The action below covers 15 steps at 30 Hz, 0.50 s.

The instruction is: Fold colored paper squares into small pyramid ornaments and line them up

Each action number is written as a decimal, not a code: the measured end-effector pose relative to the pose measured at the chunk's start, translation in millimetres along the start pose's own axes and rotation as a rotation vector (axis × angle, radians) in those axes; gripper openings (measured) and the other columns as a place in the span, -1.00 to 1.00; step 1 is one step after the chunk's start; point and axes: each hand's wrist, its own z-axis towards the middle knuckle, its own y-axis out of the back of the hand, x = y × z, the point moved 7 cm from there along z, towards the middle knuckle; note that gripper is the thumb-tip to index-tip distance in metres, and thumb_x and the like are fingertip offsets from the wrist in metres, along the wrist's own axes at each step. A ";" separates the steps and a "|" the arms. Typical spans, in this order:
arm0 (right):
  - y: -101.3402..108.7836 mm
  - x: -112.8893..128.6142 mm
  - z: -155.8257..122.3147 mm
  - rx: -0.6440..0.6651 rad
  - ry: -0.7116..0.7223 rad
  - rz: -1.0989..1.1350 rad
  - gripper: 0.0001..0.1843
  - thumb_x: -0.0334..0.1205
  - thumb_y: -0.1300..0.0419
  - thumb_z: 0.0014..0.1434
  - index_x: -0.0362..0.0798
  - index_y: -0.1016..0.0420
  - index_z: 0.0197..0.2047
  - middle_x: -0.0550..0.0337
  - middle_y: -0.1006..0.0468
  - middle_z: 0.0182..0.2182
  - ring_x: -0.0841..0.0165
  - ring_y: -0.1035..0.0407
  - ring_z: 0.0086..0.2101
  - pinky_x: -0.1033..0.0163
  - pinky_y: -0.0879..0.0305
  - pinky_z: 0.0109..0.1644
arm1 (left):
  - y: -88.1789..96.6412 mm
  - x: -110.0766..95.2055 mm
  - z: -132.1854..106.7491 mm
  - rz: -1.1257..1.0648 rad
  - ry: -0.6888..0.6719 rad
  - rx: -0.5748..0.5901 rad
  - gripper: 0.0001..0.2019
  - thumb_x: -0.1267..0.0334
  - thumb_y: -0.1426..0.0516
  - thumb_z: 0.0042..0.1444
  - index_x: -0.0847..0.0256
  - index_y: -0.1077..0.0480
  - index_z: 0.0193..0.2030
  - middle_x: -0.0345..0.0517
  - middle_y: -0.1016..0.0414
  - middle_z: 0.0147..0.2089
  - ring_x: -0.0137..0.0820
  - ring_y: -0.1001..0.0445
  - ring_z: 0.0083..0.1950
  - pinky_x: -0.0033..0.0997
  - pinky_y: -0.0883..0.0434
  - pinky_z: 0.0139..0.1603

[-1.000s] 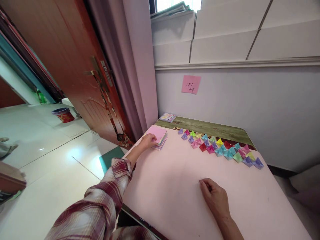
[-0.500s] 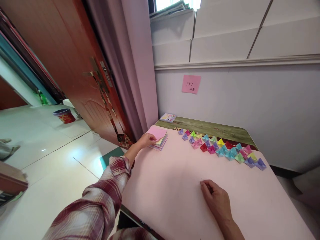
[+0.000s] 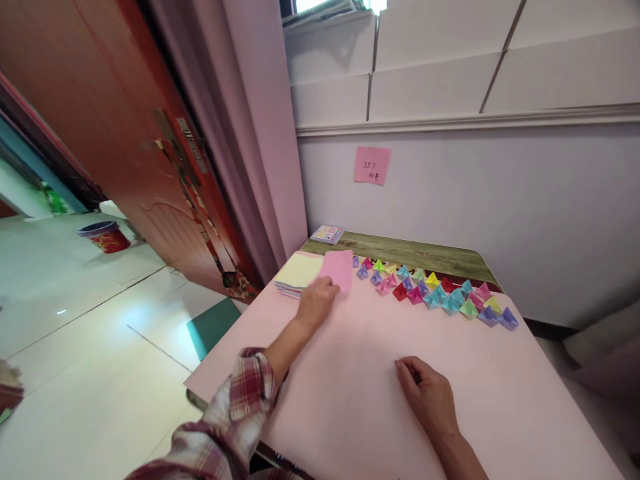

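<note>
My left hand (image 3: 319, 303) pinches a square sheet of pink paper (image 3: 338, 268) by its near edge, just right of a stack of coloured paper (image 3: 299, 271) whose top sheet is pale yellow. Over the table's front half, my right hand (image 3: 428, 390) has its thumb and fingertips pressed together; whether anything lies between them cannot be made out. Several small folded paper boats (image 3: 451, 304) in many colours stand in rows along the far right part of the table, away from both hands.
The pink-covered table (image 3: 345, 400) has a wooden strip at its back, against the wall. A small packet (image 3: 327, 234) lies at the far left corner. A pink note (image 3: 373, 166) is stuck on the wall. Left are a door (image 3: 125, 153) and a bucket (image 3: 106, 239) on the floor.
My left hand has drawn the pink sheet off the stack toward the right, baring a pale yellow sheet. My right hand has barely moved. The whole view has shifted slightly.
</note>
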 end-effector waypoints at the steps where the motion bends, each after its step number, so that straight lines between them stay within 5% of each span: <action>1: 0.8 0.1 -0.1 -0.023 -0.004 0.013 -0.64 0.09 -0.05 0.22 0.04 -0.53 -0.25 0.23 -0.55 -0.48 0.34 -0.42 -0.49 0.29 -0.33 -0.38 | -20.1 -10.7 -18.4 -0.009 -0.039 0.065 -0.91 0.37 -0.20 0.00 0.08 -0.50 -0.39 -0.07 -0.51 -0.22 -0.31 -0.43 -0.16 -0.39 -0.35 -0.12; 3: 7.8 -0.2 -0.4 -0.131 -0.017 0.020 -0.62 0.06 -0.07 0.21 0.01 -0.49 -0.06 0.21 -0.55 -0.42 0.36 -0.40 -0.48 0.29 -0.35 -0.37 | -61.0 -30.1 -56.6 -0.004 -0.171 0.246 -0.84 0.42 -0.15 0.05 0.05 -0.50 -0.33 -0.09 -0.51 -0.19 -0.35 -0.46 -0.16 -0.41 -0.38 -0.13; 6: 26.2 0.2 -1.8 -0.359 -0.012 -0.040 -0.28 -0.02 -0.13 0.16 -0.03 -0.09 0.33 0.03 -0.48 -0.01 0.28 -0.44 -0.25 0.22 -0.41 -0.26 | -98.1 -43.4 -100.5 -0.013 -0.339 0.394 -0.75 0.46 -0.05 0.14 0.06 -0.48 -0.21 -0.08 -0.50 -0.05 -0.35 -0.47 -0.02 -0.37 -0.41 -0.01; 10: 35.0 7.5 3.9 -0.365 0.139 -0.165 -0.22 -0.09 -0.13 0.16 0.01 0.05 0.39 -0.06 -0.20 0.25 0.10 -0.24 0.14 -0.01 -0.31 0.08 | -102.4 -40.4 -114.2 -0.091 -0.376 0.325 -0.76 0.46 -0.01 0.18 0.13 -0.44 -0.15 -0.03 -0.48 -0.02 -0.32 -0.44 0.07 -0.27 -0.39 0.11; 15: 30.1 12.8 10.3 -0.218 0.310 -0.237 -0.23 0.05 -0.22 0.10 0.04 -0.11 0.32 -0.07 -0.23 0.25 0.01 -0.14 0.21 -0.18 -0.02 0.26 | -97.9 -41.7 -108.9 -0.185 -0.353 0.312 -0.77 0.53 0.00 0.09 0.17 -0.37 -0.21 -0.03 -0.48 -0.05 -0.31 -0.43 0.03 -0.25 -0.39 0.08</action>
